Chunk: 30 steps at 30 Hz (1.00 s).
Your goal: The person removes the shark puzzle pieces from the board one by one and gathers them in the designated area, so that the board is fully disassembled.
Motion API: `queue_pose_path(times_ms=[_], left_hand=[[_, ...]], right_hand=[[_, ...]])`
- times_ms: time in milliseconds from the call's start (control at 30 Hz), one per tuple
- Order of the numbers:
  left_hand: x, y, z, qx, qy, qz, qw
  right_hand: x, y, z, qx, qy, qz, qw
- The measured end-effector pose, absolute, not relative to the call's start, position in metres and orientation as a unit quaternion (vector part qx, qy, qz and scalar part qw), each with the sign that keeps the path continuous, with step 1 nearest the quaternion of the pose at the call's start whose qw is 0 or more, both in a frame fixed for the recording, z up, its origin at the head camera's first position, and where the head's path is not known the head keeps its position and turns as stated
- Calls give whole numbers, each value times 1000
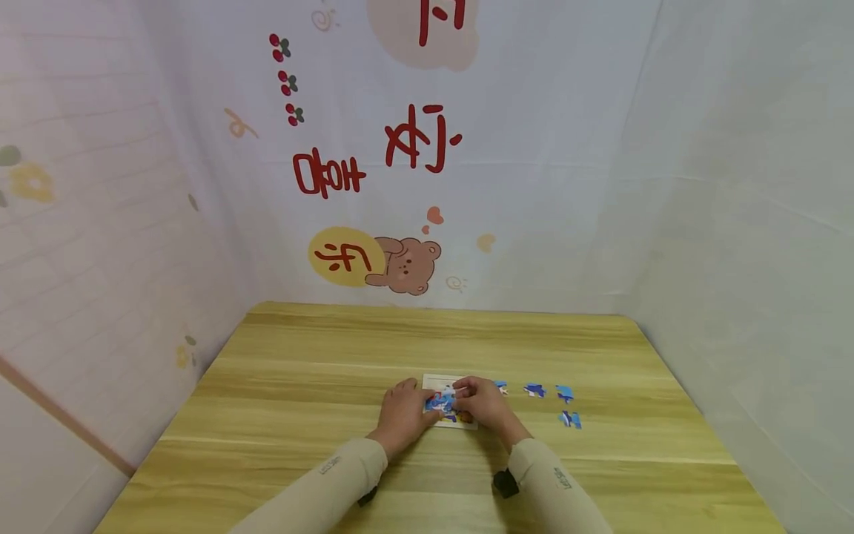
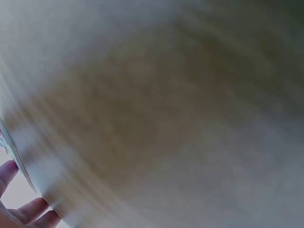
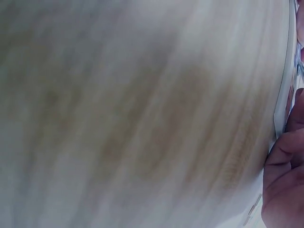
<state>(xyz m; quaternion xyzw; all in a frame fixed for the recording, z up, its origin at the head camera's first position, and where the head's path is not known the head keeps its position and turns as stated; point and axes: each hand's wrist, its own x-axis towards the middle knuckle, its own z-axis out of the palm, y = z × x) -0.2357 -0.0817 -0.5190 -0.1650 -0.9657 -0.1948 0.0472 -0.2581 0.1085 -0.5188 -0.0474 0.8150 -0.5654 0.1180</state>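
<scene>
A small white-framed jigsaw puzzle (image 1: 437, 380) lies on the table between both hands, with blue pieces and some yellow and red in its picture. My left hand (image 1: 402, 417) rests at its left side, thumb and forefinger reaching over the border onto the picture. From the right, my right hand (image 1: 485, 403) pinches a blue puzzle piece (image 1: 448, 394) over the picture with thumb and fingertips. Fingers of the left hand (image 2: 29, 211) show at the board's edge in the left wrist view. Curled fingers of the right hand (image 3: 285, 166) appear beside the board in the right wrist view.
Loose blue puzzle pieces lie to the right: a dolphin piece (image 1: 535, 390), a corner-side piece (image 1: 564, 393) and a nearer one (image 1: 570, 420). Another piece (image 1: 500, 387) is partly behind the right hand. White printed cloth (image 1: 534, 222) encloses the wooden table (image 1: 333, 348).
</scene>
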Motion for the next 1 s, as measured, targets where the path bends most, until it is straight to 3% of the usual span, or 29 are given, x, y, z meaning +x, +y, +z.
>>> queue_pose_path(times_ms=[1000], left_hand=[[-235, -82, -519, -167, -964, -204, 39]], right_hand=[[-250, 134, -520, -61, 828, -552, 83]])
